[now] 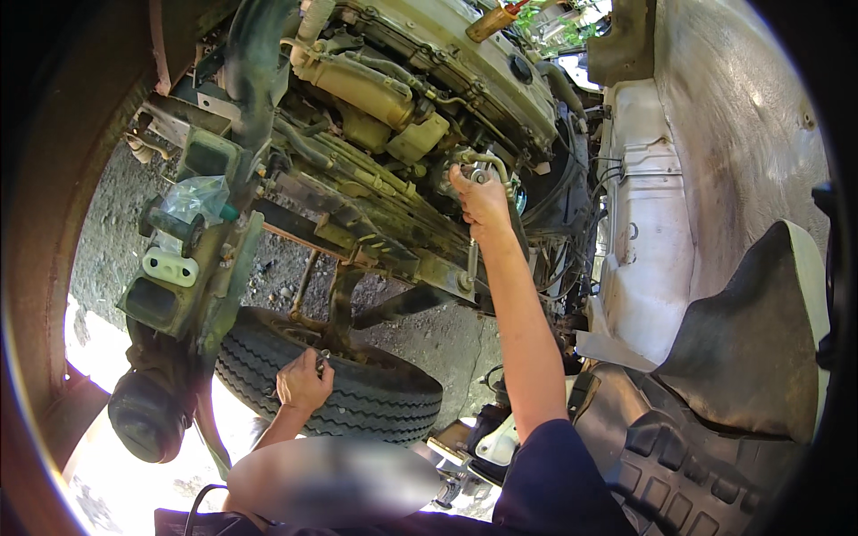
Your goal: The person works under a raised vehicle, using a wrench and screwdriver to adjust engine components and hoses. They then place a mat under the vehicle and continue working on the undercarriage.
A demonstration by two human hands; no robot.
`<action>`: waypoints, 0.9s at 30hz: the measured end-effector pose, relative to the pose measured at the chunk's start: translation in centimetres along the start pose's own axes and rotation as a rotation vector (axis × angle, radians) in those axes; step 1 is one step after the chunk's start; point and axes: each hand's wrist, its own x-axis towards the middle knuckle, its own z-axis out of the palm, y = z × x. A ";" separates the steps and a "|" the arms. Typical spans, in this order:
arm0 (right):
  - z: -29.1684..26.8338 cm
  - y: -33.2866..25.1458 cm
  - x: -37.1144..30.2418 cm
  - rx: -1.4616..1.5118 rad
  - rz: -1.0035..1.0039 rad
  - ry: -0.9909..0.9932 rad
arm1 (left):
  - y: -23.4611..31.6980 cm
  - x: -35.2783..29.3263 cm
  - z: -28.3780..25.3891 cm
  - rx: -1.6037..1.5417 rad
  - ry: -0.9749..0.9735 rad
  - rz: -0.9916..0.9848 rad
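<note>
My right arm, in a dark sleeve, reaches up into the engine bay. My right hand (485,205) is closed at the side of the engine (393,107), next to small metal fittings and a bent pipe (494,164). A bright metal ring shows at its fingers, and a slim metal shaft (472,259) shows below the hand; whether they are one wrench I cannot tell. Lower left, my left hand (302,386) hovers over or beside the truck tyre (375,402), its fingers pinched on a small shiny metal piece (323,359) of a kind I cannot make out.
A frame rail (201,237) at left carries a clear plastic bag (198,198) and a pale bracket (170,267). An orange-handled tool (492,22) lies atop the engine. Pale body panels (648,214) and a black ribbed mat (688,473) fill the right. Hoses and cables hang beside the engine.
</note>
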 end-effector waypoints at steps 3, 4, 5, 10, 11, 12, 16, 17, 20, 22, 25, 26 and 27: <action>0.9 -0.7 -1.0 0.165 0.092 0.016 | -0.1 0.0 0.1 0.032 -0.028 -0.027; 0.8 -0.7 -1.2 0.187 0.098 0.009 | -0.1 -0.1 0.2 0.020 -0.021 -0.021; 0.7 -0.8 -1.1 0.207 0.109 0.003 | -0.1 0.0 0.2 0.019 -0.015 -0.017; -1.2 1.3 -2.0 0.459 0.086 -0.199 | 0.2 0.0 -0.1 0.035 -0.042 -0.040; -1.8 2.0 -2.6 0.518 0.153 -0.285 | 0.3 0.0 -0.2 0.071 -0.057 -0.062; -2.5 3.1 -3.7 0.592 0.188 -0.417 | 0.4 0.0 -0.3 0.060 -0.060 -0.061; -2.9 5.3 -5.0 0.607 0.218 -0.442 | 0.5 0.0 -0.4 0.046 -0.046 -0.085; -2.5 5.5 -5.1 0.595 0.199 -0.382 | 0.5 0.0 -0.4 0.035 -0.043 -0.081; -1.3 5.4 -5.5 0.640 0.175 -0.295 | 0.4 0.0 -0.4 0.040 -0.033 -0.064; -0.3 5.3 -6.1 0.675 0.181 -0.240 | 0.4 0.0 -0.4 0.044 -0.043 -0.080; 1.0 4.9 -6.4 0.722 0.172 -0.217 | 0.5 -0.1 -0.5 0.058 -0.033 -0.086; 1.1 4.7 -6.4 0.733 0.170 -0.190 | 0.5 0.0 -0.5 0.053 -0.028 -0.081; 1.2 4.7 -6.4 0.747 0.183 -0.183 | 0.6 -0.1 -0.5 0.042 -0.019 -0.071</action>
